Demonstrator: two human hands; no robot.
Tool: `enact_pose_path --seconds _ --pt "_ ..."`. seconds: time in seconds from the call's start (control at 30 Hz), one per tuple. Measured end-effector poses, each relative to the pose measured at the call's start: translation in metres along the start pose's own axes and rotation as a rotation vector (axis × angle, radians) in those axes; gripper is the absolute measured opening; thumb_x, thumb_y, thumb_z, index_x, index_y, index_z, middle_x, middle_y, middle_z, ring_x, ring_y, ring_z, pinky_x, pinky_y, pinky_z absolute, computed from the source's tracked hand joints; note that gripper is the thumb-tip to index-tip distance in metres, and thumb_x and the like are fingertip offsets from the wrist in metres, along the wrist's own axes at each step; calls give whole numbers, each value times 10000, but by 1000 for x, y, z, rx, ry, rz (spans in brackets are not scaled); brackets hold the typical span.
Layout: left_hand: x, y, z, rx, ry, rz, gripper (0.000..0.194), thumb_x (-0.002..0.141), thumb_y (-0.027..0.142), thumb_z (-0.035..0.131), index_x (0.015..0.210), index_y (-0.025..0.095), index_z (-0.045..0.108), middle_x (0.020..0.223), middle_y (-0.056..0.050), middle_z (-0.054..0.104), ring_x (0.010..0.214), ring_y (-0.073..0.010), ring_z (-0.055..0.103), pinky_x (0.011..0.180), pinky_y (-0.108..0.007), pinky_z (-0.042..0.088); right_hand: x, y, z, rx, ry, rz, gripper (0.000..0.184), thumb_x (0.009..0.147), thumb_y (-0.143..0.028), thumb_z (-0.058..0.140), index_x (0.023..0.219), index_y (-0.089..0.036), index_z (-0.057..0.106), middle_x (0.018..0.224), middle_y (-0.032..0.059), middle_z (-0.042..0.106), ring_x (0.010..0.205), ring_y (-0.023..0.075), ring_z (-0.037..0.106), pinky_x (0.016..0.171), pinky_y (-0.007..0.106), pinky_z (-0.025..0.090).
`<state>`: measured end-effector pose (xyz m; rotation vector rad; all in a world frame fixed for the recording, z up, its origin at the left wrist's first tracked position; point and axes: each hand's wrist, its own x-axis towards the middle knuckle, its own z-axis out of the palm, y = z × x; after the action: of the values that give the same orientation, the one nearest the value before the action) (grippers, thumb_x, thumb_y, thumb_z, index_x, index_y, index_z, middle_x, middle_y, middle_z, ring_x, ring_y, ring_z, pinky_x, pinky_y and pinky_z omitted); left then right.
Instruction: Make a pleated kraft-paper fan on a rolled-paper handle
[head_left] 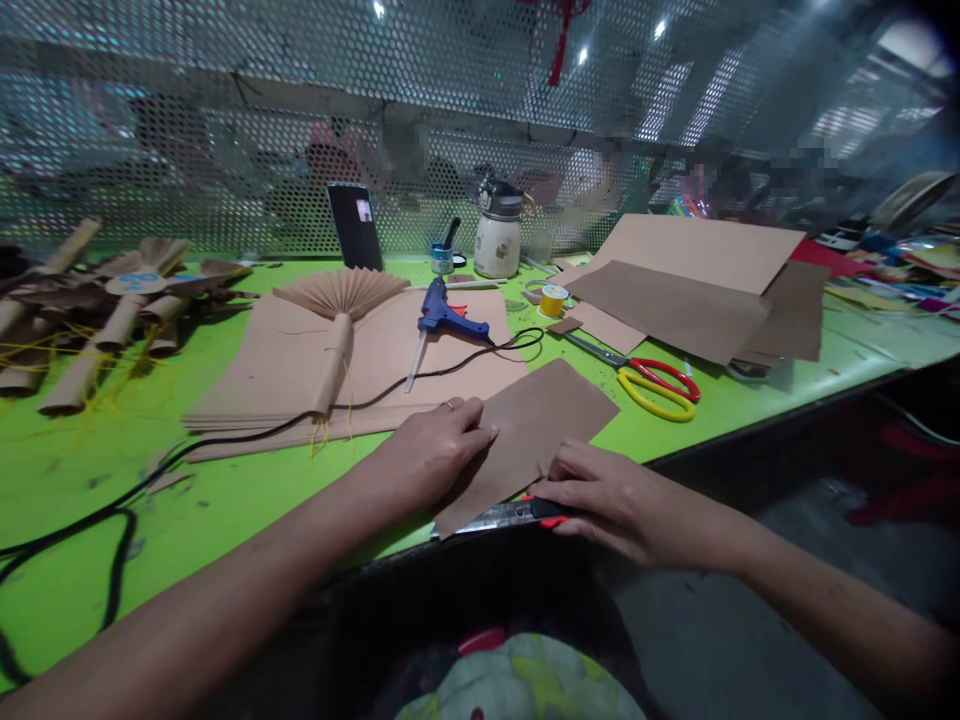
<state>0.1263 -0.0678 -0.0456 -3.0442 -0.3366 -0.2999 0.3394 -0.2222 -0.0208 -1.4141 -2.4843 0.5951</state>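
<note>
A brown paper sheet (544,420) lies at the near edge of the green table (225,490). My left hand (435,450) rests flat on its left part, fingers stretched out, a ring on one finger. My right hand (600,495) is closed around a utility knife (510,515) with a red and black handle; its blade lies along the sheet's near edge.
A stack of tan paper (375,370) carries a folded paper fan (341,300) and a blue glue gun (446,315) with a black cord (225,445). Red and yellow scissors (656,385), yellow thread spool (553,300), jar (497,238), phone (354,226), more brown sheets (690,285), finished fans (97,310).
</note>
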Motion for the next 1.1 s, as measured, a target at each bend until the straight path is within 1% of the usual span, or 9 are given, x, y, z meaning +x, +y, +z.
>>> enact_pose_path --seconds 0.13,0.33,0.5,0.7,0.87,1.0,1.1 --pt "0 -1 0 -8 -22 2 306 961 225 399 1185 184 604 892 -71 551 753 -195 492 634 -293 370 2 -2 -1 7 3 -12 334 982 -293 423 1251 -157 567 1007 110 537 923 199 484 818 322 436" --pt "-1 -1 2 -41 21 -1 288 952 224 412 1153 179 613 886 -80 560 754 -201 491 638 -300 381 4 -3 -2 14 1 -4 329 984 -300 423 1246 -165 570 1013 103 536 923 196 483 813 320 432" --pt "0 -1 1 -18 21 14 289 949 203 425 1169 169 608 876 -77 545 735 -194 486 620 -291 374 1 -2 0 -9 10 -5 328 982 -302 425 1243 -173 574 1005 102 536 942 212 457 838 355 411" --pt "-2 0 3 -13 13 -9 294 956 204 412 1182 179 598 875 -67 545 737 -188 490 636 -289 382 1 -1 1 -16 5 -11 325 985 -304 418 1243 -184 574 993 95 534 944 219 430 855 382 384" --pt "-3 0 4 -28 17 -16 281 971 230 387 1136 184 609 918 -72 562 807 -198 514 686 -305 409 0 -2 3 6 -7 20 301 988 -319 409 1216 -218 578 981 77 533 933 211 432 835 362 385" --pt "-3 1 4 -8 29 -24 243 954 215 436 1113 196 618 902 -64 563 794 -196 510 666 -295 407 3 -4 3 21 14 34 292 987 -319 411 1212 -232 577 1001 74 529 941 206 441 830 346 383" --pt "-2 2 2 -3 28 -30 236 951 210 447 1120 198 612 920 -61 562 819 -197 514 683 -296 415 6 -5 4 9 19 39 288 984 -325 418 1195 -233 590 998 74 520 932 205 442 818 344 380"
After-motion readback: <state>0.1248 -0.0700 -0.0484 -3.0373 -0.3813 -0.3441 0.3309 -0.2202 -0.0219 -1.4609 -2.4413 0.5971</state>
